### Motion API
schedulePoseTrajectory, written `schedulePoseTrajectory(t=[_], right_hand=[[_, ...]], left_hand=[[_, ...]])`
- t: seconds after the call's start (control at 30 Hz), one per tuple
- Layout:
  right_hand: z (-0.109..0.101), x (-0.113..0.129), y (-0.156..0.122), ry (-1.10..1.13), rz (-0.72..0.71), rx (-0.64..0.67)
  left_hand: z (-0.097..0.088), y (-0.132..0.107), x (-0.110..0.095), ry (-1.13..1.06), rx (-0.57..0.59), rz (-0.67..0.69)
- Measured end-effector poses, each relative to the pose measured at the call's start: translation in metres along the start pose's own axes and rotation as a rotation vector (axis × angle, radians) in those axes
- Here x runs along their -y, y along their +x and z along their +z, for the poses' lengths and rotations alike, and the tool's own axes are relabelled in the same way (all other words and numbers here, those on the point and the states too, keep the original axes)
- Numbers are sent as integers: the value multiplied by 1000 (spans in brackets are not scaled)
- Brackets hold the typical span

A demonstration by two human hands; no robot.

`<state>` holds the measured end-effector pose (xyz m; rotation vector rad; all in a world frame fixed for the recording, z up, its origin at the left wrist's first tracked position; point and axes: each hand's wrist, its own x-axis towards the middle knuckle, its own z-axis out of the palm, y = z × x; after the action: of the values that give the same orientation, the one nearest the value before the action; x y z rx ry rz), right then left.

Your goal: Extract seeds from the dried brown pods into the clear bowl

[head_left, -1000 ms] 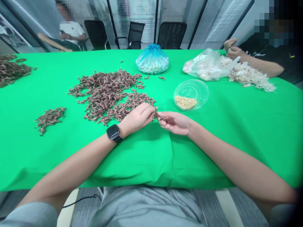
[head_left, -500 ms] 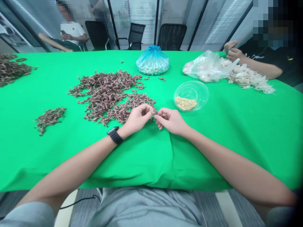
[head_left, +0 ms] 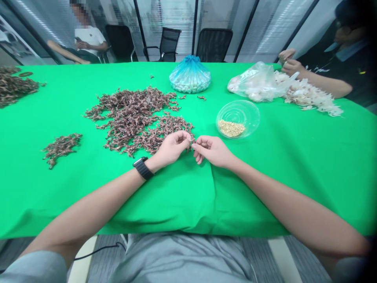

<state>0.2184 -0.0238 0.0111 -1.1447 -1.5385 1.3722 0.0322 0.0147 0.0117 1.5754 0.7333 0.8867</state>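
My left hand (head_left: 173, 147) is closed in a pinch at the right edge of a pile of small, dried, twisted brown pieces (head_left: 126, 112). My right hand (head_left: 213, 150) meets it fingertip to fingertip, also pinching. Between them is a small dried brown piece (head_left: 192, 141), mostly covered by the fingers; its kind cannot be made out. Beyond my right hand stands a clear round dish (head_left: 250, 116) with fine golden bits (head_left: 231, 128) gathered on its near left side.
A tied blue bag (head_left: 190, 76) of pale pieces stands at the back. A clear plastic bag (head_left: 256, 84) and whitish peelings (head_left: 313, 96) lie before a co-worker's hands (head_left: 290, 65). Smaller brown heaps (head_left: 61, 147) lie left on the green cloth (head_left: 294, 157). Another person sits behind the table.
Both my hands stay almost in place, their fingertips still together on the small piece. The co-worker at the right has shifted slightly.
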Motion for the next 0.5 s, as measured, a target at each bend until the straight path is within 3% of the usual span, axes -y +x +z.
schedulePoseTrajectory(t=[0.13, 0.37, 0.5], right_hand=[[1, 4, 0, 163, 93, 53], [1, 7, -2, 474, 236, 91], [-1, 6, -1, 470, 235, 102]], left_hand=[[2, -1, 2, 103, -40, 68], [2, -4, -1, 474, -157, 294], [1, -4, 1, 496, -181, 313]])
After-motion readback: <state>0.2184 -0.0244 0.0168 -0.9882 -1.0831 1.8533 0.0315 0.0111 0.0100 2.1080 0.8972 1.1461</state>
